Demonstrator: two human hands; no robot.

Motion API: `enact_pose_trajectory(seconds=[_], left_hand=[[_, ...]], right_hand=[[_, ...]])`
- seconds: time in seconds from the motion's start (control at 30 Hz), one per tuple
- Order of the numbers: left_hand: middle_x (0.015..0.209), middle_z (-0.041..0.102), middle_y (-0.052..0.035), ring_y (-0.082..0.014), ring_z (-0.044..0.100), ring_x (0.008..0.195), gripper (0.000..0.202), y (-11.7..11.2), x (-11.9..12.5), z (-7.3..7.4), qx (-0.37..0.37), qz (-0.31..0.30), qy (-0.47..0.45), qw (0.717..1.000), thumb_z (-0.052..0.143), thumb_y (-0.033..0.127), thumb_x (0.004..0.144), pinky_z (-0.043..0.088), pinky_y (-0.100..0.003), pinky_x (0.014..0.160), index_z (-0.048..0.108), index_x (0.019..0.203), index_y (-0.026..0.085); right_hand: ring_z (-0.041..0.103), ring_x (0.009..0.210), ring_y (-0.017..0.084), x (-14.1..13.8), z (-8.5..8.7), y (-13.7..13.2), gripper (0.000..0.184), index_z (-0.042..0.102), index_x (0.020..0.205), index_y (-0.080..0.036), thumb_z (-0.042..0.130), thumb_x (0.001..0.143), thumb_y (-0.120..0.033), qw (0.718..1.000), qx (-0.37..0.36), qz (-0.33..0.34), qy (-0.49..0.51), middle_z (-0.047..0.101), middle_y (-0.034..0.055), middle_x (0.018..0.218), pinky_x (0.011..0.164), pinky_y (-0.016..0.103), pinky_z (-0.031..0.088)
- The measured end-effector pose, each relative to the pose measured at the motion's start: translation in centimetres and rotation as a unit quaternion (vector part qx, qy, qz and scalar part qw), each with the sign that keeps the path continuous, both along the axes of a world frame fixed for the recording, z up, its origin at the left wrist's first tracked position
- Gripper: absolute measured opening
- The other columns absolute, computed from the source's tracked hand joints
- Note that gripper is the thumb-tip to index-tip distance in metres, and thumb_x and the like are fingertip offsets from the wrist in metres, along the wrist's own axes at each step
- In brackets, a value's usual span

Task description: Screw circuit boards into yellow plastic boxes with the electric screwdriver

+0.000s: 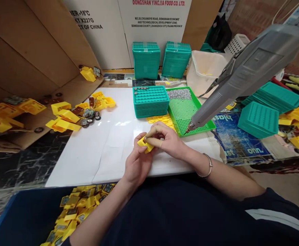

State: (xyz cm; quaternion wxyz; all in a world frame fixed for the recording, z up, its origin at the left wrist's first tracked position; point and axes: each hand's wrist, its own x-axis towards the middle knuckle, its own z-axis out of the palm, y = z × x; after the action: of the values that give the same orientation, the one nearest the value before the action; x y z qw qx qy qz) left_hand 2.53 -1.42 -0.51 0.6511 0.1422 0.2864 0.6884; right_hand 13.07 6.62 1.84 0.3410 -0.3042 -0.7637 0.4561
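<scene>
My left hand [137,163] grips a small yellow plastic part [145,144] from below, over the near edge of the white table sheet [98,150]. My right hand [166,138] is closed in a pinch on top of the same part, fingertips pressing something small and dark into it. A bracelet sits on my right wrist. A grey electric screwdriver [244,71] hangs from the upper right, its tip just above the green tray [187,111] of small screws, a short way right of my hands.
A stack of teal trays [150,101] stands behind my hands, with more stacks [146,59] at the back and right [259,119]. Yellow parts and dark round pieces [87,118] lie at left. A blue bin [31,215] with yellow parts sits near my lap.
</scene>
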Motion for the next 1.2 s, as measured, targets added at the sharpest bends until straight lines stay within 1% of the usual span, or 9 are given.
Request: enact_pose_trajectory(seconds=[0.17, 0.3, 0.43, 0.53, 0.77, 0.9, 1.0, 1.1, 1.2], left_hand=[[0.112, 0.065, -0.0042, -0.0205, 0.058, 0.113, 0.031, -0.2, -0.1, 0.0, 0.0, -0.007, 0.052, 0.999, 0.055, 0.013, 0.074, 0.042, -0.04, 0.103, 0.057, 0.104, 0.021], [0.111, 0.065, -0.0036, -0.02, 0.061, 0.11, 0.029, -0.2, -0.6, 0.5, -0.018, -0.018, 0.047, 0.999, 0.056, 0.014, 0.075, 0.047, -0.039, 0.098, 0.057, 0.103, 0.021], [0.097, 0.069, -0.0052, -0.0231, 0.068, 0.096, 0.021, -0.3, -1.3, 1.0, -0.053, -0.026, 0.075, 0.995, 0.058, 0.024, 0.083, 0.053, -0.04, 0.089, 0.055, 0.103, 0.019], [0.088, 0.071, -0.0072, -0.0257, 0.069, 0.092, 0.019, -0.5, -1.5, 1.1, -0.082, -0.048, 0.104, 0.99, 0.055, 0.027, 0.084, 0.056, -0.039, 0.076, 0.053, 0.101, 0.018], [0.096, 0.07, -0.0076, -0.0186, 0.068, 0.08, 0.021, -0.8, -1.6, 1.2, -0.068, -0.038, 0.13, 0.988, 0.056, 0.027, 0.084, 0.053, -0.029, 0.064, 0.05, 0.103, 0.019], [0.104, 0.068, -0.0067, -0.0222, 0.069, 0.094, 0.029, -0.8, -1.9, 1.0, -0.048, -0.016, 0.118, 0.992, 0.061, 0.019, 0.078, 0.051, -0.038, 0.087, 0.05, 0.105, 0.021], [0.105, 0.067, -0.0049, -0.0234, 0.067, 0.103, 0.035, -0.7, -1.9, 0.4, -0.02, 0.021, 0.129, 0.991, 0.063, 0.015, 0.077, 0.045, -0.044, 0.1, 0.048, 0.107, 0.023], [0.111, 0.064, -0.0029, -0.0184, 0.062, 0.107, 0.041, -0.6, -1.5, -0.3, 0.014, 0.058, 0.152, 0.987, 0.063, 0.013, 0.077, 0.043, -0.039, 0.101, 0.047, 0.113, 0.026], [0.111, 0.061, -0.001, -0.0137, 0.057, 0.104, 0.046, -0.6, -1.0, -0.8, 0.028, 0.058, 0.183, 0.981, 0.064, 0.015, 0.079, 0.043, -0.029, 0.096, 0.044, 0.118, 0.028]], right_hand=[[0.046, 0.07, 0.008, 0.6, 1.0, 0.8, 0.015, 0.057, 0.07, -0.016, 0.072, 0.069, -0.014, 0.991, -0.065, 0.054, -0.101, 0.051, -0.0036, 0.077, 0.064, 0.022, 0.037], [0.046, 0.064, 0.007, 0.5, 2.5, 1.7, 0.014, 0.059, 0.075, -0.016, 0.071, 0.072, -0.022, 0.99, -0.078, 0.083, -0.079, 0.056, -0.0037, 0.076, 0.06, 0.022, 0.038], [0.057, 0.081, 0.012, -1.4, 4.9, 5.3, 0.009, 0.066, 0.087, -0.016, 0.06, 0.084, -0.021, 0.989, 0.116, -0.015, -0.085, 0.065, 0.002, 0.089, 0.075, 0.027, 0.044], [0.058, 0.096, 0.018, -4.1, 5.9, 9.0, 0.022, 0.07, 0.099, -0.017, 0.05, 0.09, -0.017, 0.94, 0.261, -0.06, -0.212, 0.067, 0.0065, 0.1, 0.086, 0.034, 0.041], [0.059, 0.096, 0.027, -8.7, 6.3, 12.9, 0.024, 0.073, 0.095, -0.013, 0.05, 0.086, -0.014, 0.864, 0.292, -0.057, -0.405, 0.068, 0.0145, 0.106, 0.078, 0.037, 0.042], [0.058, 0.088, 0.021, -7.4, 6.4, 10.9, 0.019, 0.07, 0.09, -0.012, 0.052, 0.084, -0.012, 0.911, 0.274, -0.052, -0.305, 0.069, 0.0112, 0.098, 0.076, 0.033, 0.04], [0.055, 0.074, 0.013, -4.8, 5.8, 7.3, 0.013, 0.067, 0.083, -0.012, 0.057, 0.085, -0.02, 0.974, 0.138, 0.036, -0.178, 0.067, 0.0043, 0.081, 0.068, 0.027, 0.04], [0.054, 0.069, 0.009, -2.2, 4.2, 3.5, 0.014, 0.064, 0.079, -0.013, 0.058, 0.085, -0.024, 0.987, 0.007, 0.113, -0.114, 0.065, 0.0006, 0.076, 0.064, 0.022, 0.04], [0.056, 0.071, 0.008, -0.7, 2.4, 1.4, 0.01, 0.065, 0.079, -0.014, 0.058, 0.084, -0.019, 0.989, 0.009, 0.101, -0.103, 0.065, -0.0006, 0.077, 0.068, 0.021, 0.041]])
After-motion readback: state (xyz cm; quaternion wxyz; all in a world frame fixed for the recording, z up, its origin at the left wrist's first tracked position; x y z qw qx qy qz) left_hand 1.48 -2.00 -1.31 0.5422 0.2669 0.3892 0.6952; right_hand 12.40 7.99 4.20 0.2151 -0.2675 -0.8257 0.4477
